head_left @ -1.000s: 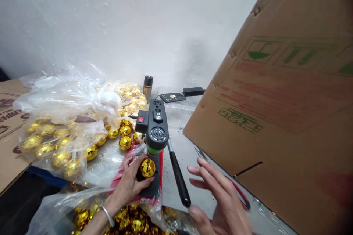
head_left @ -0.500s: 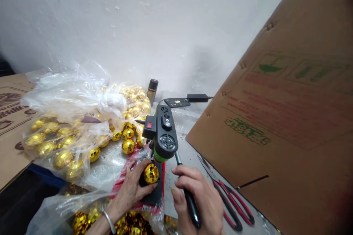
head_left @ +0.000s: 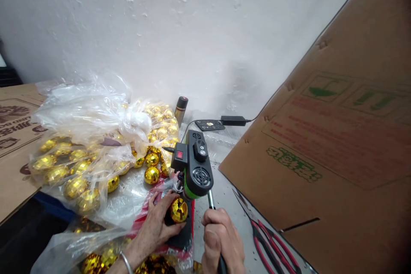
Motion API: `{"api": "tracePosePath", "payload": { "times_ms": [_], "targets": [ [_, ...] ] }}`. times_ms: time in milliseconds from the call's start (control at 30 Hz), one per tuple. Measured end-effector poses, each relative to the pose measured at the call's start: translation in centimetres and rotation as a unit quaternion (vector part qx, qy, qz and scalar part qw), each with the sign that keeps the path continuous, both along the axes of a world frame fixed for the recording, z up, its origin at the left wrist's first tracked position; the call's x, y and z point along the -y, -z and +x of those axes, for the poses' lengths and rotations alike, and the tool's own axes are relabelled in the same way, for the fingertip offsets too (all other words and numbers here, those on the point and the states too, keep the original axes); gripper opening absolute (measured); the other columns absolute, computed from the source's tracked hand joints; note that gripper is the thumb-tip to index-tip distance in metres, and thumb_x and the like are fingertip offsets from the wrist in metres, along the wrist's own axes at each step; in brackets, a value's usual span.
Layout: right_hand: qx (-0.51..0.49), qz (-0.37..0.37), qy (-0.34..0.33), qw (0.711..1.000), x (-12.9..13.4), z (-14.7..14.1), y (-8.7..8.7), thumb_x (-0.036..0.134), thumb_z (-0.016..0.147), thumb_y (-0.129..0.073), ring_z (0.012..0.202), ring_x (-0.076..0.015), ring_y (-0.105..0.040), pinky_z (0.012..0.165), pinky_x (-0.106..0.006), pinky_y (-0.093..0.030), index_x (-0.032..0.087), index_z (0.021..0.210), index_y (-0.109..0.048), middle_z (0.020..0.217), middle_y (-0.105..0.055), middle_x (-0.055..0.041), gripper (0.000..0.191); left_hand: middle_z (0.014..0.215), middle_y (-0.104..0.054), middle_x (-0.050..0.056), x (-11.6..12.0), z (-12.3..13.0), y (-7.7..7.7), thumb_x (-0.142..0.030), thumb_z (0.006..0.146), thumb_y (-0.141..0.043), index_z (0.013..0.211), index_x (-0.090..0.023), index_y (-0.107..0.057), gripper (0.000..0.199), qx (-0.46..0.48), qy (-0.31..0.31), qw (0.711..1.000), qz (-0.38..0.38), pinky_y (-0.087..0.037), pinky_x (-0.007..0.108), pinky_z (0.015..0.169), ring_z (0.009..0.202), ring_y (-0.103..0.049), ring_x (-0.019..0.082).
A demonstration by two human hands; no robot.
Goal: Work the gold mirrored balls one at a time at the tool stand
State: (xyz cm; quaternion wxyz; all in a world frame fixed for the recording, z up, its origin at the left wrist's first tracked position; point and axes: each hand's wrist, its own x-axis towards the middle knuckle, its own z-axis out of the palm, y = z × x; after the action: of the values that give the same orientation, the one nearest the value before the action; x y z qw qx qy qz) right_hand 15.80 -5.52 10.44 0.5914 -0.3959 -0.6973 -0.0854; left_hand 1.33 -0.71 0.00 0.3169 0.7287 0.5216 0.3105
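Note:
A gold mirrored ball [head_left: 179, 210] sits on the dark base of a small press, its slotted top facing up. My left hand [head_left: 159, 218] grips it between thumb and fingers, and a silver bangle circles that wrist. Directly behind the ball stands the black and green press head [head_left: 199, 162], which has a red switch on its side box. My right hand [head_left: 221, 239] is closed around the black handle [head_left: 222, 265] of the press lever, whose metal rod [head_left: 210, 199] runs up toward the head.
Clear plastic bags [head_left: 86, 111] of gold balls spread over the left side. Red-handled shears [head_left: 272, 246] lie at the right, beside a large cardboard box [head_left: 321, 137]. A bottle [head_left: 180, 110] and a black adapter [head_left: 233, 120] are near the wall.
My right hand has closed fully around the lever handle, its fingers now wrapped tighter. The view has shifted slightly, so everything appears a little lower and to the right. My left hand still holds the ball.

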Motion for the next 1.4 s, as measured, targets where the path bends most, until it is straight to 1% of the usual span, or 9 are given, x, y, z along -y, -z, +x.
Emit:
{"api": "tracePosePath", "payload": {
  "times_ms": [233, 400, 467, 633, 733, 867, 1100, 1267, 1400],
  "targets": [
    [-0.036, -0.007, 0.019, 0.999, -0.1, -0.6, 0.6, 0.001, 0.099, -0.041, 0.066, -0.0114, -0.049, 0.065, -0.028, -0.042, 0.023, 0.081, -0.047, 0.080, -0.054, 0.0012, 0.029, 0.149, -0.072, 0.014, -0.1, 0.2, 0.3, -0.018, 0.077, -0.082, 0.138, -0.025, -0.070, 0.063, 0.011, 0.006, 1.000, -0.002, -0.032, 0.075, 0.127, 0.148, -0.056, 0.045],
    [-0.025, 0.062, 0.002, 0.998, -1.1, -0.3, 1.5, 0.006, 0.103, -0.041, 0.064, -0.0099, -0.048, 0.063, -0.028, -0.043, 0.022, 0.079, -0.047, 0.078, -0.051, 0.0019, 0.029, 0.147, -0.073, 0.014, -0.2, 0.2, 1.1, -0.017, 0.075, -0.082, 0.136, -0.026, -0.070, 0.063, 0.022, 0.000, 0.999, 0.026, -0.032, 0.075, 0.126, 0.145, -0.059, 0.044],
    [-0.031, 0.063, -0.002, 0.998, -1.3, -0.2, 1.6, 0.006, 0.103, -0.042, 0.065, -0.0099, -0.048, 0.062, -0.027, -0.043, 0.021, 0.080, -0.048, 0.078, -0.051, 0.0017, 0.029, 0.147, -0.072, 0.014, -0.2, 0.3, 1.1, -0.016, 0.075, -0.081, 0.136, -0.025, -0.070, 0.062, 0.022, -0.002, 0.999, 0.028, -0.031, 0.075, 0.126, 0.145, -0.059, 0.044],
    [-0.050, 0.062, 0.001, 0.997, -1.2, -0.5, 1.9, 0.004, 0.102, -0.042, 0.064, -0.0104, -0.048, 0.061, -0.027, -0.041, 0.022, 0.079, -0.048, 0.077, -0.051, 0.0013, 0.029, 0.150, -0.070, 0.017, -0.3, 0.5, 0.6, -0.015, 0.075, -0.080, 0.136, -0.022, -0.070, 0.062, 0.015, 0.001, 1.000, 0.006, -0.024, 0.079, 0.127, 0.149, -0.055, 0.046],
    [-0.064, 0.078, 0.005, 0.995, -1.4, -0.8, 2.0, 0.004, 0.101, -0.043, 0.063, -0.0108, -0.048, 0.058, -0.027, -0.040, 0.022, 0.078, -0.048, 0.075, -0.051, 0.0013, 0.030, 0.151, -0.069, 0.018, -0.3, 0.5, 0.3, -0.015, 0.077, -0.080, 0.137, -0.021, -0.069, 0.062, 0.016, 0.005, 1.000, -0.003, -0.023, 0.079, 0.128, 0.150, -0.053, 0.046],
    [-0.082, 0.087, 0.011, 0.993, -1.8, -1.1, 2.1, 0.005, 0.101, -0.043, 0.061, -0.0104, -0.047, 0.056, -0.026, -0.040, 0.022, 0.076, -0.047, 0.074, -0.051, 0.0018, 0.030, 0.151, -0.070, 0.016, -0.3, 0.5, 0.4, -0.013, 0.076, -0.080, 0.137, -0.023, -0.069, 0.063, 0.025, 0.005, 1.000, 0.001, -0.020, 0.078, 0.129, 0.152, -0.052, 0.045],
    [-0.091, 0.084, -0.004, 0.992, -1.9, -0.8, 3.1, 0.005, 0.101, -0.043, 0.062, -0.0111, -0.048, 0.056, -0.027, -0.039, 0.021, 0.077, -0.049, 0.074, -0.052, 0.0017, 0.029, 0.146, -0.073, 0.014, -0.5, 0.8, 1.3, -0.015, 0.074, -0.081, 0.134, -0.024, -0.071, 0.062, 0.034, -0.013, 0.999, 0.019, -0.024, 0.077, 0.128, 0.150, -0.054, 0.045],
    [-0.095, 0.079, -0.006, 0.992, -1.9, -0.6, 3.7, 0.005, 0.101, -0.043, 0.063, -0.0117, -0.049, 0.057, -0.027, -0.039, 0.021, 0.078, -0.049, 0.074, -0.053, 0.0017, 0.029, 0.143, -0.075, 0.013, -0.6, 0.9, 1.6, -0.014, 0.073, -0.081, 0.133, -0.025, -0.071, 0.062, 0.033, -0.013, 0.998, 0.044, -0.028, 0.075, 0.128, 0.144, -0.060, 0.043],
    [-0.091, 0.077, -0.003, 0.993, -1.9, -0.5, 3.8, 0.004, 0.101, -0.043, 0.063, -0.0114, -0.050, 0.058, -0.027, -0.040, 0.021, 0.078, -0.049, 0.074, -0.053, 0.0019, 0.029, 0.146, -0.073, 0.014, -0.6, 0.9, 1.6, -0.012, 0.073, -0.082, 0.136, -0.024, -0.070, 0.065, 0.032, -0.008, 0.999, 0.035, -0.025, 0.077, 0.128, 0.145, -0.060, 0.043]
  ]
}}
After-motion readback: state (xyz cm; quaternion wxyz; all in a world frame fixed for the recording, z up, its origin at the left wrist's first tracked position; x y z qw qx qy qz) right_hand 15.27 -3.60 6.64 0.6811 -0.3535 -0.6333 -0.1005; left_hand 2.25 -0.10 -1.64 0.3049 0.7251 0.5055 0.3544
